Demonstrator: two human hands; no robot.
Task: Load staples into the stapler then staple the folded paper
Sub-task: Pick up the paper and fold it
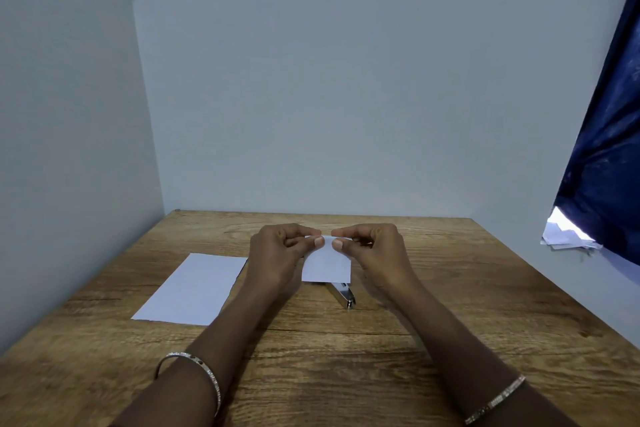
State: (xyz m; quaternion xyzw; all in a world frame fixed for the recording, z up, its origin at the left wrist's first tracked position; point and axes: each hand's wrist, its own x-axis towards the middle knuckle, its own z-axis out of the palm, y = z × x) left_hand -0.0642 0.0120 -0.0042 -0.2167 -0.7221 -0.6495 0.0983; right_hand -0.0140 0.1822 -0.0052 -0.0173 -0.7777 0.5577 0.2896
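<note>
Pinching folded paper (326,265) by its top edge, left hand (277,253) and right hand (375,253) grips closed, stapler (345,295) beneath

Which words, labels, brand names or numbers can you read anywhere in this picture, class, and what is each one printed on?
None can be read.
The small paper held by the left hand and the right hand: blank.
The sheet on the table: blank.
The stapler: no marking shows; it is partly hidden by the paper.

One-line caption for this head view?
Both hands, left hand and right hand, pinch small folded white paper above metal stapler.
</note>
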